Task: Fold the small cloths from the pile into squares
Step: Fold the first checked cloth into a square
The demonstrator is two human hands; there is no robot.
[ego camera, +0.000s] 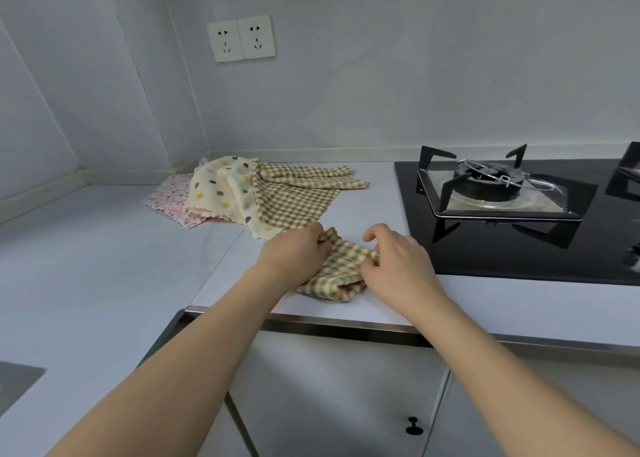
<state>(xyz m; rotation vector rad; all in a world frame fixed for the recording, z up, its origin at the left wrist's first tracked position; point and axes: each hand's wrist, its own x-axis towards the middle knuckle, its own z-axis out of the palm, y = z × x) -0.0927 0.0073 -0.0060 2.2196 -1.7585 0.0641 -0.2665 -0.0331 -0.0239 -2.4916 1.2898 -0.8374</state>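
Checked cloth (337, 271), partly folded, lies on the counter (104, 266) near its front edge, just left of the hob (519, 221). Left hand (294, 252) grips the cloth's far left corner with curled fingers. Right hand (398, 259) pinches its right edge, apparently between thumb and fingertips. Pile (256, 193) of unfolded cloths, dotted, floral and checked, lies behind, near the wall corner. Sockets (241, 38) sit on the wall above.
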